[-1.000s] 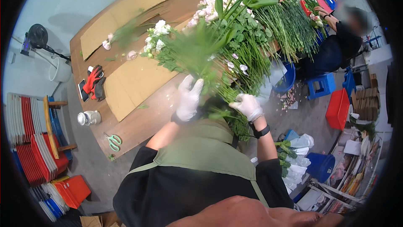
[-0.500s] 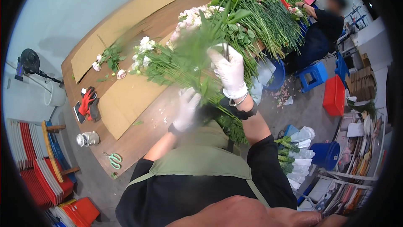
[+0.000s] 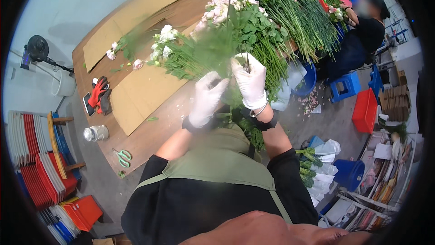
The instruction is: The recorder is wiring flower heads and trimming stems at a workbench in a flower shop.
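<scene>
My right hand (image 3: 250, 79) wears a white glove and pinches an upright green flower stem (image 3: 229, 7) with leaves, held in front of my apron. The stem's leafy middle is smeared by motion. My left hand (image 3: 207, 100), also in a white glove, is just left of the stem, its fingers half curled and apart, with nothing seen between them. Beyond my hands, white blooms (image 3: 166, 36) with long green stems lie on the wooden table (image 3: 167, 104). Pale pink flowers (image 3: 220, 9) are heaped farther back.
Cardboard sheets (image 3: 142, 93) cover parts of the table. Green-handled scissors (image 3: 122, 156), a metal jar (image 3: 96, 133) and red-black gloves (image 3: 99, 96) lie toward its left end. A co-worker (image 3: 367, 32) sits at the far right, near a blue stool (image 3: 344, 85) and a red bin (image 3: 364, 111).
My left hand has risen and moved right toward the stem. My right hand still grips the stem, which now stands more upright. The whole view has shifted slightly.
</scene>
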A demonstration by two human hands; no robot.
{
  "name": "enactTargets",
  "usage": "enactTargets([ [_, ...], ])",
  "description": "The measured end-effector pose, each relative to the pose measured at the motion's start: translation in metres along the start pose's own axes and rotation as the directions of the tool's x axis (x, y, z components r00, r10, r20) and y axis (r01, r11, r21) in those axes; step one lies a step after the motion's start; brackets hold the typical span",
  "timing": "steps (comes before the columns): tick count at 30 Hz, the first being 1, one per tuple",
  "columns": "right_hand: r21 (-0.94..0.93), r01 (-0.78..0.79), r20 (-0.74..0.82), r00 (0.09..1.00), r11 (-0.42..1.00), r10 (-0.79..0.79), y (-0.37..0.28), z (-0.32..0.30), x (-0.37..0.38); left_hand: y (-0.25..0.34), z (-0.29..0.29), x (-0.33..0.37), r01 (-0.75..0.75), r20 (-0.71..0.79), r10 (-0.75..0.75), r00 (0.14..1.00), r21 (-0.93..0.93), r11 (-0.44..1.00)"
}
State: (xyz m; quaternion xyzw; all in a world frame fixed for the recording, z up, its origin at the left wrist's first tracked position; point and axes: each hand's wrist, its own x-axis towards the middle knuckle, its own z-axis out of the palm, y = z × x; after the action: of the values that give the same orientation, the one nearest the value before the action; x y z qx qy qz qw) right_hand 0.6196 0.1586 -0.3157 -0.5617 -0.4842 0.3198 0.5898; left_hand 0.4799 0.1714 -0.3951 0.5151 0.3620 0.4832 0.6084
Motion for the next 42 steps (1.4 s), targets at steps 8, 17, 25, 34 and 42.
enactTargets([
  [8, 0.136, -0.013, -0.064, 0.998, 0.991, 0.022, 0.026, 0.006, -0.003, -0.009, -0.002, 0.001, 0.011, -0.064, -0.014, 0.998, -0.053, 0.999],
  [17, -0.139, 0.316, -0.342, 0.874, 0.939, -0.345, 0.059, 0.032, -0.049, 0.007, 0.01, 0.007, 0.126, -0.162, -0.157, 0.974, -0.184, 0.975],
  [25, 0.706, -0.062, -0.379, 0.809, 0.706, 0.45, 0.069, -0.012, -0.035, -0.011, 0.026, -0.014, -0.018, -0.073, 0.009, 0.997, -0.127, 0.992],
  [34, 0.477, -0.243, -0.587, 0.628, 0.845, 0.512, 0.16, -0.178, -0.09, -0.031, 0.011, -0.021, 0.048, 0.022, -0.047, 0.999, -0.032, 0.998],
  [42, -0.249, -0.77, -0.674, 0.573, 0.587, 0.465, 0.248, -0.312, -0.124, -0.067, 0.002, -0.02, -0.023, 0.128, -0.001, 0.992, 0.18, 0.983],
])
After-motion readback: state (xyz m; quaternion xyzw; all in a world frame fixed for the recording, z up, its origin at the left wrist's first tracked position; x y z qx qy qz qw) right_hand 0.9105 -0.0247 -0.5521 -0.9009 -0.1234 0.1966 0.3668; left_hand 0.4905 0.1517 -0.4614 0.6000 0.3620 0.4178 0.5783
